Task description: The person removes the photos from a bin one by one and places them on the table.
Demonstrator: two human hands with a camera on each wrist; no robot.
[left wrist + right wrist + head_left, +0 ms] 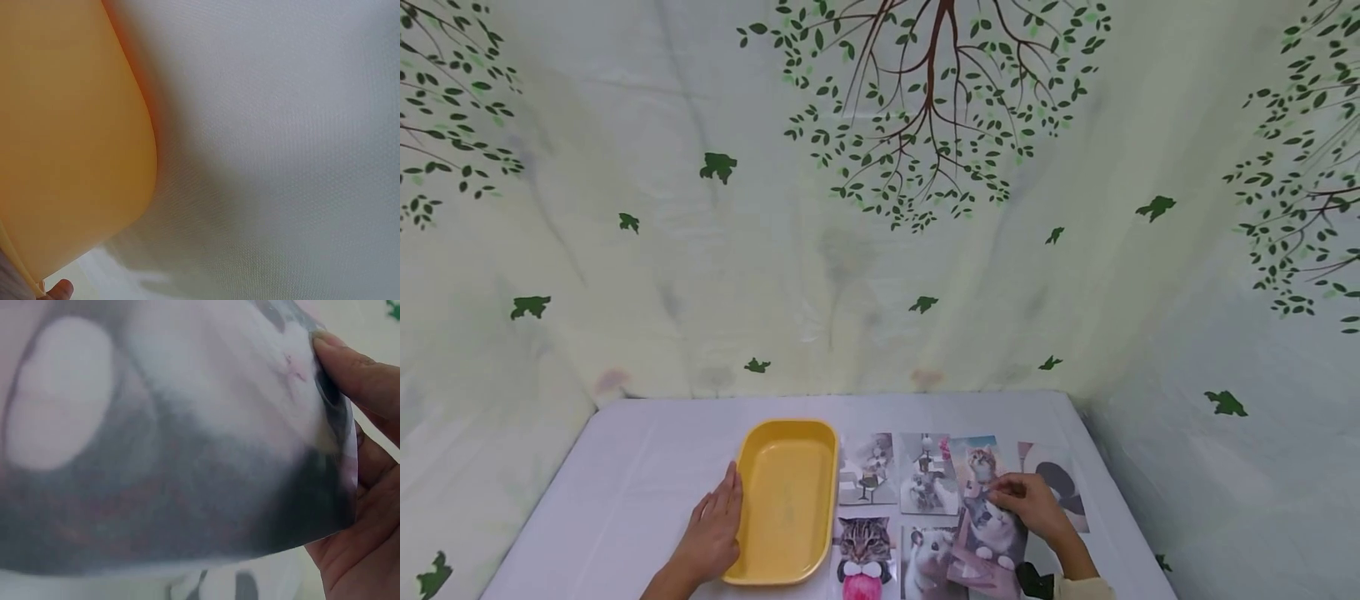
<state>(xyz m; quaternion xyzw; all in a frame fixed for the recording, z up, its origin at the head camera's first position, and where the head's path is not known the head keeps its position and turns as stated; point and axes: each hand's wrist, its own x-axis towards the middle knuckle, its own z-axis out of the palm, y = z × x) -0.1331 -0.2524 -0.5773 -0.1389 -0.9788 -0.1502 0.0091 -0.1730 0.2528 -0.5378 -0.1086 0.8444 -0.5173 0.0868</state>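
Observation:
My left hand (713,527) lies along the left side of a yellow tray (786,500), fingers extended against its rim. In the left wrist view, the tray's side wall (75,137) fills the left part, and a fingertip (61,289) shows below it. My right hand (1033,504) pinches the edge of a glossy picture card (996,527) with a grey-and-white cat on it. This card is raised and tilted, overlapping other cards. Up close in the right wrist view, the thumb (356,365) presses on the card's edge, and the card bends slightly.
Several picture cards lie right of the tray: a tabby cat with a pink ball (863,554), a pale cat (925,562), two greyish pictures (867,471), a kitten (981,458) and a dark round shape (1060,479). A white cloth (625,483) covers the table; leaf-printed sheets surround it.

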